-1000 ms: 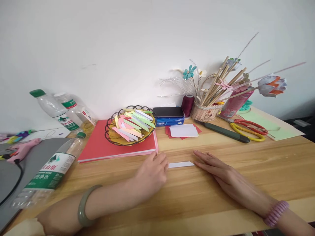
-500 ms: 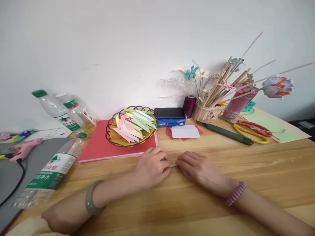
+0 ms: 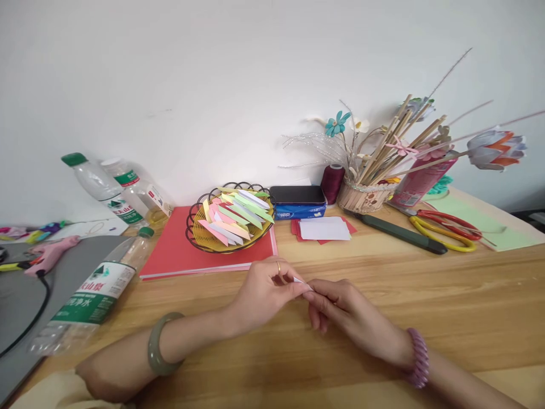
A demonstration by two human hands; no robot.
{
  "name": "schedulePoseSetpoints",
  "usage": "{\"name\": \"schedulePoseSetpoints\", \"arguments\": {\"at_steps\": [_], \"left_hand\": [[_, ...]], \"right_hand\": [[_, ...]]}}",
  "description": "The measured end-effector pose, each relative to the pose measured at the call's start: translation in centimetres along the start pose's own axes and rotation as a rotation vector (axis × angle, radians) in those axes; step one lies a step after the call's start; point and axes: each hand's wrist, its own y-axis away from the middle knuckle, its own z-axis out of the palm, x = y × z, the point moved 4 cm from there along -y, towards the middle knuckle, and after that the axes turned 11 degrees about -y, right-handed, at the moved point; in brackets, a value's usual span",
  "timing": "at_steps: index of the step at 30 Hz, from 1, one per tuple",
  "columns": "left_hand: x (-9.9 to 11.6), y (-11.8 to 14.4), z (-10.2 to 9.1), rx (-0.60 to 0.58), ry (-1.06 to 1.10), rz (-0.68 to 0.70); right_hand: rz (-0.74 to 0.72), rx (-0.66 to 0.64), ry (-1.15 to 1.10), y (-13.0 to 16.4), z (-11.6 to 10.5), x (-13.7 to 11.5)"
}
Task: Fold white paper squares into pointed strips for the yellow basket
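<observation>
Between my fingertips is a small folded piece of white paper (image 3: 301,282), mostly covered by the fingers. My left hand (image 3: 269,289) pinches its left side, thumb below and fingers above. From the right, my right hand (image 3: 340,307) grips the other end between thumb and forefinger, the remaining fingers curled underneath. Just beyond the hands lies a stack of white paper slips (image 3: 324,229) on red ones. Behind my left hand, a yellow woven basket (image 3: 200,236) with a black looped rim holds many folded paper strips (image 3: 238,213) in several colours.
Red paper sheets (image 3: 166,244) lie under the basket. A plastic bottle (image 3: 100,289) lies at left, near a pink glue gun (image 3: 53,253). Behind stand a blue box (image 3: 300,211), a thread spool (image 3: 332,183) and a flower pot (image 3: 361,197). A green-handled cutter (image 3: 400,234) and scissors (image 3: 447,227) are at right.
Both hands have lifted the folded paper off the tabletop and turned, so the thumbs now show on it. Before, the hands were pressed palm-down on the wood. The view has shifted slightly.
</observation>
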Motion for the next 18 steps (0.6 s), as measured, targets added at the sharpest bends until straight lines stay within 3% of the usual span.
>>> {"name": "schedulePoseSetpoints", "arguments": {"at_steps": [6, 11, 15, 18], "left_hand": [[-0.1, 0.1, -0.1, -0.075, 0.028, 0.021], [-0.5, -0.6, -0.3, -0.217, 0.071, -0.045], [-0.8, -1.1, -0.6, -0.206, 0.181, -0.136], [-0.4, -0.9, -0.3, -0.229, 0.148, -0.082]], "right_hand": [[0.054, 0.006, -0.090, 0.2, 0.0, 0.4], [0.103, -0.012, -0.184, 0.4, -0.1, 0.7], [0.126, -0.012, -0.216, 0.4, -0.1, 1.0], [0.135, -0.018, -0.220, 0.2, 0.1, 1.0]]}}
